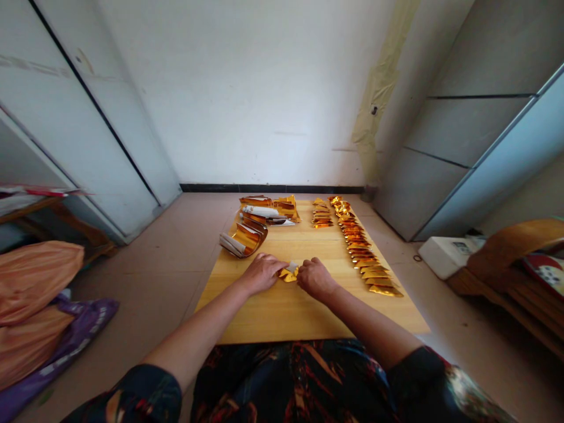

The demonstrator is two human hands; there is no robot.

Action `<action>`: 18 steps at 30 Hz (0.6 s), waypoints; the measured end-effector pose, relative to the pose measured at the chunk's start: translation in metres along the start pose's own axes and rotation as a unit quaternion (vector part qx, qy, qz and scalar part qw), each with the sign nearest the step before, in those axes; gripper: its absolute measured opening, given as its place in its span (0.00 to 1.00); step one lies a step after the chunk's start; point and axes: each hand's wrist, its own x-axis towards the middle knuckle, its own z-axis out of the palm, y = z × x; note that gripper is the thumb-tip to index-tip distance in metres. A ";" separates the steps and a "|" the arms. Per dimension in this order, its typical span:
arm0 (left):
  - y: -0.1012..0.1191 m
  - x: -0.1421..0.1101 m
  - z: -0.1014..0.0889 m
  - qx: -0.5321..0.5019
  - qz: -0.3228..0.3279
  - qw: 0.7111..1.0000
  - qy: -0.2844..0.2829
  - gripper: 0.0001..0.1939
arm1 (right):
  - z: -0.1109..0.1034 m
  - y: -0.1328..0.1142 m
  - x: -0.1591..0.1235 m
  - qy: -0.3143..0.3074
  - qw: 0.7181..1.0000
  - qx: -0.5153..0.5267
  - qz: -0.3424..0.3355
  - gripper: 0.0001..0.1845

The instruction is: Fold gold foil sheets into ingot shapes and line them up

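Observation:
Between my two hands, low over the wooden table, is a small piece of gold foil paper [288, 274] with a pale side showing. My left hand [262, 272] has its fingers closed on the left edge of the foil paper. At the right edge, my right hand [316, 278] is curled, its fingertips pinching the same piece. A long row of folded gold foil pieces [366, 258] runs down the table's right side, and a shorter row [322, 214] lies at the back. Curved stacks of gold foil sheets [249, 236] rest on the left.
The wooden table [247, 320] reaches my lap. At its back left a white rolled packet [261, 211] lies among more foil sheets. Orange and purple bags [39, 294] are on the floor at left. A white box [445, 257] and wooden furniture [497, 264] stand at right.

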 end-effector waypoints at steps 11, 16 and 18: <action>-0.011 0.000 0.014 0.000 0.033 0.999 -0.003 0.10 | -0.020 -0.010 0.016 -0.044 0.994 -0.074 -0.066 0.10; -0.013 -0.001 0.018 0.053 0.053 0.997 0.015 0.10 | -0.015 -0.016 0.012 -0.031 0.998 -0.055 -0.019 0.10; -0.014 -0.002 0.020 0.066 0.059 0.996 0.026 0.10 | -0.008 -0.017 0.008 -0.006 0.999 -0.037 0.013 0.11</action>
